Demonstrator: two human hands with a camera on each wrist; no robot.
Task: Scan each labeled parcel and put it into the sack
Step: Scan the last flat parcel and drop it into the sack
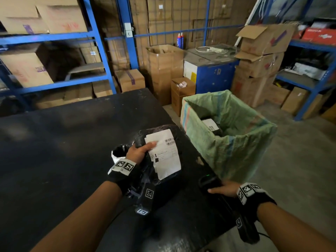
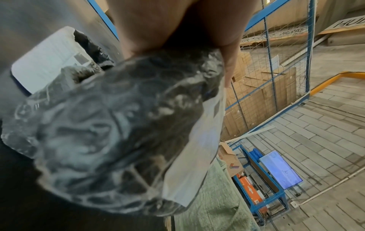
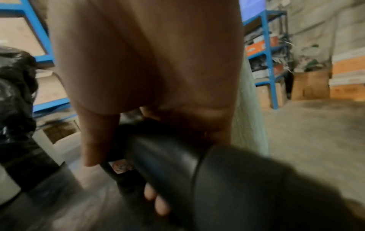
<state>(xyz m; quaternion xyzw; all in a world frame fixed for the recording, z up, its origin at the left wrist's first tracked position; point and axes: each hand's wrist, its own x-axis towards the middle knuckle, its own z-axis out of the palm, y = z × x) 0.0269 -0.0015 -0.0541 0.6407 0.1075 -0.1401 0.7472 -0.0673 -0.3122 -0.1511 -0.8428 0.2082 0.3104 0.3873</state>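
Step in hand: As the left hand (image 1: 139, 151) grips the black parcel (image 1: 160, 140) with its white label (image 1: 164, 153) turned up, and the right hand (image 1: 224, 188) holds the scanner (image 1: 209, 180) just near-right of it, I judge the scan of this parcel to be the step at hand; whether the code has been read cannot be told.

Left fingers: thumb laid on the label's left edge, fingers curled round the wrapping; the left wrist view shows the plastic bunched against the palm.

Right fingers: wrapped round the scanner's handle, with fingertips (image 3: 158, 203) showing beneath it in the right wrist view.

Parcel position: on the right part of the tabletop (image 1: 63, 142), near its right edge; whether it rests there or is lifted clear cannot be told.

Sack: the green sack (image 1: 236, 142) stands open just right of the tabletop, with one labelled parcel (image 1: 211, 125) already inside.

Next move, as judged: level the scanner head at the barcode on the label's far edge, then carry the parcel right, over the sack's rim.

Second item: a white-and-black packet (image 1: 117, 153) lies behind the left hand, mostly hidden.

Hard to make out: label print is too small to read; the scanner's window is not visible; the right wrist view is blurred.
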